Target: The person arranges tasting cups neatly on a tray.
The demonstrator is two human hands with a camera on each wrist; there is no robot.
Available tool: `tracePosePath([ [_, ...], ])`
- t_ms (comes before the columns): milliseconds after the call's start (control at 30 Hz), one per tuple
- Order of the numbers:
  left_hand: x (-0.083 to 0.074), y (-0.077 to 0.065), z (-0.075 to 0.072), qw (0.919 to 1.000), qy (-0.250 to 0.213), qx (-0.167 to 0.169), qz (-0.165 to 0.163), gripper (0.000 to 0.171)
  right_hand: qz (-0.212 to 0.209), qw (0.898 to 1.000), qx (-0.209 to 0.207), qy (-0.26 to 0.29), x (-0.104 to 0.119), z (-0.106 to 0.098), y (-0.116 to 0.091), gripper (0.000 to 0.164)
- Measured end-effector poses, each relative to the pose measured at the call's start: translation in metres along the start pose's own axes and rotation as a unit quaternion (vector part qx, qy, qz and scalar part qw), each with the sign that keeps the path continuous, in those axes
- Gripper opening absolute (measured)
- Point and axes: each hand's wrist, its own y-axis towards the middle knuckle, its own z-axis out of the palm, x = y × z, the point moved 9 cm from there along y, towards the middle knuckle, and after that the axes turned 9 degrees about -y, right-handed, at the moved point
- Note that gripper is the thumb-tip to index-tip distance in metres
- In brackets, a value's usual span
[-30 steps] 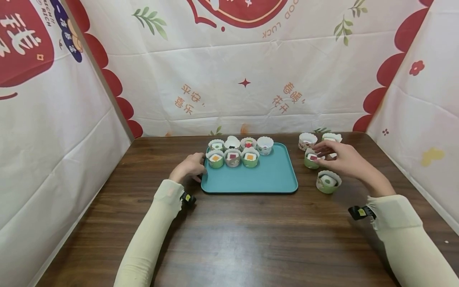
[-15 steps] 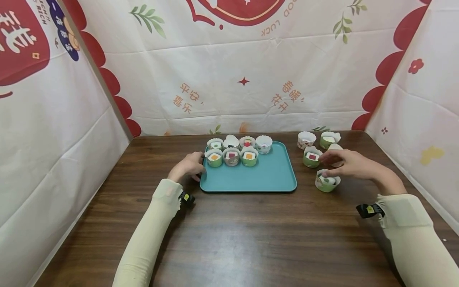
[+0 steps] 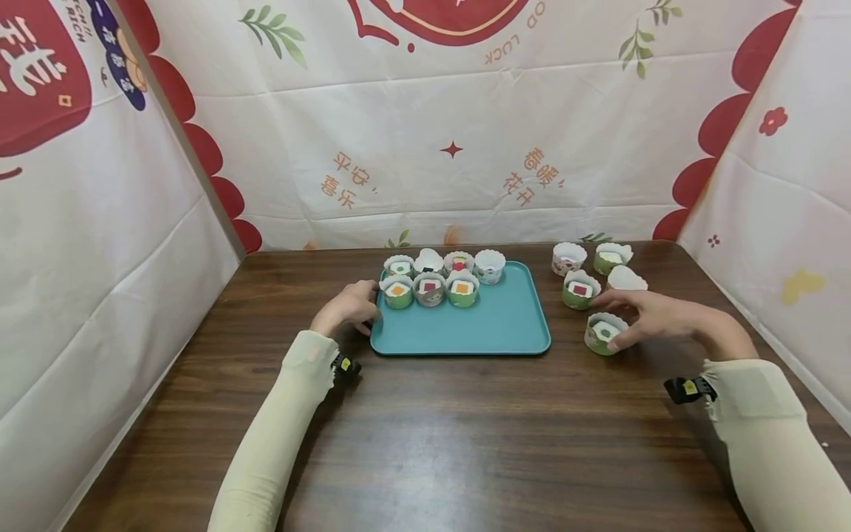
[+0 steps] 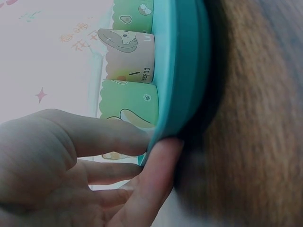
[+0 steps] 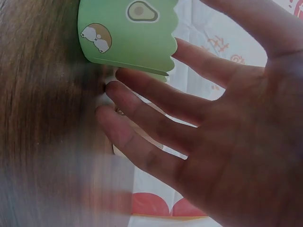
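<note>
In the head view my left hand (image 3: 349, 307) is at the left edge of the teal tray (image 3: 459, 332); the left wrist view shows its thumb and fingers pinching the rim. Paper baking cups, green ones and pale ones, stand in two rows on the tray, such as a green cup (image 3: 398, 297) with an orange-topped white block in it. My right hand (image 3: 665, 316) is beside a green paper cup (image 3: 600, 341) on the table, fingers fairly straight and thumb right at its rim. That cup holds a white block with a green mark; avocado prints show in the right wrist view.
Right of the tray stand more paper cups: a green one with a dark-red-topped block (image 3: 577, 294), a white patterned one (image 3: 568, 260), another green one (image 3: 610, 258) and a pale one (image 3: 626, 279) behind my right hand. A printed cloth (image 3: 399, 133) hangs behind the table.
My right hand has moved away from the cup with the dark-red-topped block, rightward and toward me, to the nearest green cup. My left hand stays at the tray's edge.
</note>
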Motion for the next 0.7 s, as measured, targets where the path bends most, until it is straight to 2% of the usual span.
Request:
tracePosePath([
  [167,-0.009,0.002,-0.001,0.9999,0.007,0.002,0.01,0.076,0.021,0.999,0.023,0.015,-0.004,-0.002,-0.006,0.077],
  [367,-0.015,0.001,-0.001,0.9999,0.01,-0.001,0.011,0.075,0.019,0.999,0.025,0.022,-0.005,-0.002,-0.009,0.077],
  [533,-0.011,0.0,0.0,0.9998,0.011,-0.006,0.013,0.075,0.011,0.999,0.026,0.03,-0.005,0.0,-0.009,0.075],
  [700,0.0,-0.007,0.001,0.9999,0.008,-0.007,0.006,0.074,0.011,0.998,0.036,0.047,-0.002,0.01,-0.007,0.071],
])
